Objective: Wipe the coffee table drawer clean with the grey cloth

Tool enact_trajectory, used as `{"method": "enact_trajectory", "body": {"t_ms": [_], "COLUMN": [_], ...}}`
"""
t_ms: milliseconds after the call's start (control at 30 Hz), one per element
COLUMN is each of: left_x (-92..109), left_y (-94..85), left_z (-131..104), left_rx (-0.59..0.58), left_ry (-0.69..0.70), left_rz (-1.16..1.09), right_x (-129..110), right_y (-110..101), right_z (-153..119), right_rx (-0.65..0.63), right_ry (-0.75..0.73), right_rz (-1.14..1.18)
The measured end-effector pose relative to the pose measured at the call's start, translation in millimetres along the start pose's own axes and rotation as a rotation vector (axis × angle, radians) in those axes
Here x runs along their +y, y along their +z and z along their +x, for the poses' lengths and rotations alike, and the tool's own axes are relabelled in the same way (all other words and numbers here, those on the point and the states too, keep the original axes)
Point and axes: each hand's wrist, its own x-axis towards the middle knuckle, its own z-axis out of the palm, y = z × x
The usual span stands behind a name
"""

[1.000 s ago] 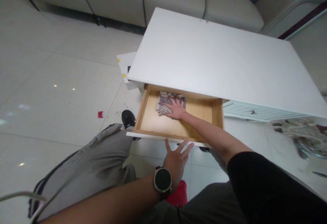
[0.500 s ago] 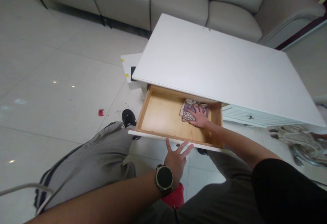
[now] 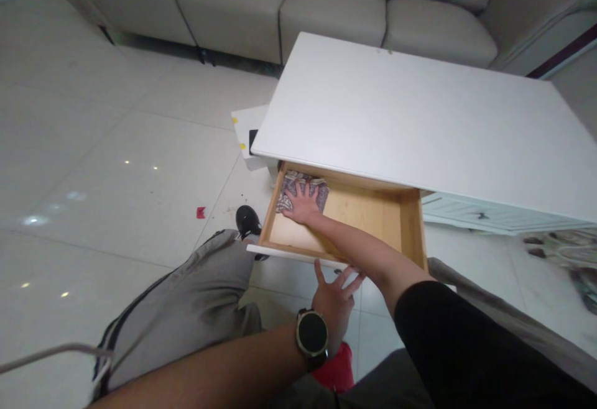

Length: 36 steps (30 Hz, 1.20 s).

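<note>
A wooden drawer stands pulled out of the white coffee table. Inside it, at the far left corner, lies a folded patterned cloth. My right hand presses flat on this cloth with its fingers spread, and the arm reaches across the drawer. At the drawer's white front edge, my left hand has its fingers apart, touching near the small knob. A round watch is on the left wrist.
A grey sofa runs behind the table. A white box with yellow marks stands at the table's left end. A red scrap lies on the tiled floor. A second drawer front is at the right.
My right hand has slid the cloth from the right side of the drawer to its far left corner. My left hand stays at the drawer front. The view has shifted slightly.
</note>
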Motion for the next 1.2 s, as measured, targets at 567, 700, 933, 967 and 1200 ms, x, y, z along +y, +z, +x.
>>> {"method": "enact_trajectory", "body": {"t_ms": [567, 700, 933, 967, 1200], "left_x": [3, 7, 12, 12, 7], "left_y": [-14.0, -21.5, -28.2, -26.6, -13.6], "left_z": [-4, -5, -7, -7, -7], "left_rx": [-0.027, -0.04, -0.03, -0.024, 0.022], "left_ry": [0.089, 0.058, 0.036, 0.034, 0.042], "left_rz": [0.332, 0.268, 0.174, 0.179, 0.174], "right_x": [40, 110, 213, 216, 202], "right_y": [1, 1, -2, -1, -11], "right_z": [-86, -130, -183, -185, -167], "right_rx": [-0.249, -0.236, -0.01, 0.028, 0.557], "right_ry": [-0.127, -0.038, 0.363, 0.383, 0.676], "right_rz": [0.108, 0.028, -0.091, -0.09, 0.2]}}
